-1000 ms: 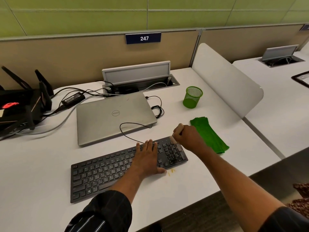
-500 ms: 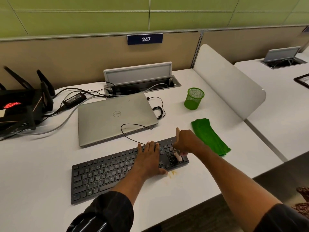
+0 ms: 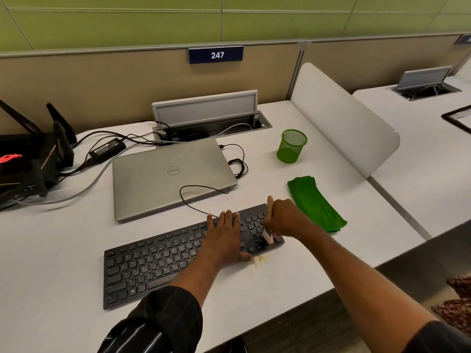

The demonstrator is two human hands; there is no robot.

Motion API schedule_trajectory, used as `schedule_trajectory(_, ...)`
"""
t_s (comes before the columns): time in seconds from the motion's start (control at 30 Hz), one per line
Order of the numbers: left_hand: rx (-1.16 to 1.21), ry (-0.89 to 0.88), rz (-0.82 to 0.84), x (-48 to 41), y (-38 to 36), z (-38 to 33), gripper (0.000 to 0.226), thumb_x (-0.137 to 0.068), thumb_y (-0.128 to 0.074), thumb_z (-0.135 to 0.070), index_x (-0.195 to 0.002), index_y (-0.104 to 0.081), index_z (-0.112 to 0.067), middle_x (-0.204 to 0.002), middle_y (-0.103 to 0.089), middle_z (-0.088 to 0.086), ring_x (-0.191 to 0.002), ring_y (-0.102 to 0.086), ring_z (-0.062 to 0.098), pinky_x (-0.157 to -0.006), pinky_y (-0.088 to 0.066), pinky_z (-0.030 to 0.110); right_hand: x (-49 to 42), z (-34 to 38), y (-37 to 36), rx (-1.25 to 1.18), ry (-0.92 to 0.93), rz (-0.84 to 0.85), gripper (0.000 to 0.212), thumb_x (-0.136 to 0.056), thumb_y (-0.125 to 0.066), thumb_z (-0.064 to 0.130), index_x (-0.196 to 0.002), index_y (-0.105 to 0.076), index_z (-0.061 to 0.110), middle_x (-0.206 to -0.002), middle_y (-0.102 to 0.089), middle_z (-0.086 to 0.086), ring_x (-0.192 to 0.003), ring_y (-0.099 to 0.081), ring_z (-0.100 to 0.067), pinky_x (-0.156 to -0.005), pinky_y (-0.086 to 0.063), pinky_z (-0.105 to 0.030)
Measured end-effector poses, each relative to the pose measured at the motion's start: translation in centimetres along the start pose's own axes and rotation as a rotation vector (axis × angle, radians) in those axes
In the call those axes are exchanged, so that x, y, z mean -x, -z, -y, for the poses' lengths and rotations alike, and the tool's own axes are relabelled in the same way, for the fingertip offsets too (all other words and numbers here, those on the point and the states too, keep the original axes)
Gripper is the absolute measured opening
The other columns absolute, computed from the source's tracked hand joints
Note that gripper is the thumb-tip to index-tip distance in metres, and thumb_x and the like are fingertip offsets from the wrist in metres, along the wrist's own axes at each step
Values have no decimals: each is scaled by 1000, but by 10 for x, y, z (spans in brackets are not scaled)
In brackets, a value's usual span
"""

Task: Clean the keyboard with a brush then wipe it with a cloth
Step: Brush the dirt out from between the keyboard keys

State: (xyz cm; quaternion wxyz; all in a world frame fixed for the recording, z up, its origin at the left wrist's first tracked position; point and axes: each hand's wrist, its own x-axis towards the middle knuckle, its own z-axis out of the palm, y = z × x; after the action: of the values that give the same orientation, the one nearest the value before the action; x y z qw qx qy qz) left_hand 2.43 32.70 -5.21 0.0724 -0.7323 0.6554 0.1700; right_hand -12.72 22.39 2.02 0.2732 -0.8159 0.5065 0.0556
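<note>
A black keyboard (image 3: 158, 261) lies slanted on the white desk (image 3: 51, 289). My left hand (image 3: 225, 238) rests flat on its right half, fingers straight. My right hand (image 3: 284, 219) grips a small brush (image 3: 268, 236) with a pale wooden handle; its light bristles touch the keys at the keyboard's right end. A folded green cloth (image 3: 314, 202) lies on the desk just right of my right hand, untouched.
A shut silver laptop (image 3: 170, 178) sits behind the keyboard, its thin black cable looping to the keyboard. A green mesh cup (image 3: 291, 146) stands at the back right. A black router (image 3: 30, 161) and cables occupy the far left. Yellowish crumbs (image 3: 258, 261) lie by the keyboard's front edge.
My right hand has drawn the brush from the keyboard's far right corner down toward its near edge. My left hand has stayed flat on the keys.
</note>
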Motion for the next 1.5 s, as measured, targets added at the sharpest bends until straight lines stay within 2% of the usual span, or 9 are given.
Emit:
schedule_trajectory(0.13,-16,0,0,1,0,-1,126,-80,-58,-80,-161,8,-11,-169,7,17,-156,6,33,-122,4,62,5,-4,2,37,67,-23,27,-91,-54,16,-66,-59,8,-68,-67,-11,-58,-64,-24,-48,-46,-23)
schedule_trajectory(0.3,-16,1,-20,3,-1,-4,126,-79,-58,-80,-161,7,-10,-169,6,18,-156,5,34,-122,2,63,9,-4,11,118,153,57,32,-89,-57,16,-60,-45,18,-56,-55,0,-46,-51,-14,-47,-42,-24)
schedule_trajectory(0.47,-10,-10,-21,3,0,-7,127,-79,-56,-82,-161,7,-8,-169,6,18,-156,5,34,-122,0,64,14,2,8,73,325,224,13,-84,-67,11,-91,-77,15,-89,-76,1,-76,-68,-13,-67,-52,-26)
schedule_trajectory(0.67,-1,-10,-1,-2,1,-11,127,-79,-55,-83,-160,9,-9,-169,7,18,-156,6,33,-121,1,65,13,-12,14,221,224,202,15,-76,-68,16,-90,-74,12,-88,-73,-5,-77,-68,-20,-63,-52,-28)
schedule_trajectory(0.83,0,-5,-8,-2,1,-12,128,-79,-55,-84,-161,8,-9,-169,7,17,-156,6,33,-121,0,65,12,-21,20,68,216,191,37,-59,-56,38,-81,-74,14,-78,-75,-1,-72,-71,-19,-65,-60,-40)
schedule_trajectory(0.93,-1,-9,-11,-4,1,-13,128,-78,-54,-85,-161,7,-9,-169,6,17,-156,6,33,-121,0,65,13,-22,18,105,230,217,21,-71,-63,21,-86,-74,11,-84,-75,-4,-76,-70,-20,-67,-59,-35)
schedule_trajectory(1.1,3,-23,-34,-8,-1,-13,127,-79,-54,-84,-161,6,-9,-169,5,17,-156,6,33,-122,1,63,6,-26,17,134,163,103,13,-79,-60,19,-76,-67,8,-76,-71,-11,-63,-64,-22,-55,-51,-28)
schedule_trajectory(1.27,6,-47,-48,-15,-4,-17,128,-78,-52,-86,-161,6,-8,-169,5,19,-156,7,33,-124,3,57,-7,-16,19,-199,40,-243,29,-95,-48,13,-77,-67,0,-65,-71,-6,-62,-70,-22,-59,-59,-37)
schedule_trajectory(1.5,30,-63,-50,-23,-6,-17,129,-77,-55,-85,-161,5,-7,-169,4,18,-156,7,32,-125,2,55,-21,-6,0,-193,36,-284,32,-99,-44,19,-74,-62,10,-66,-62,0,-56,-56,-16,-58,-40,-23)
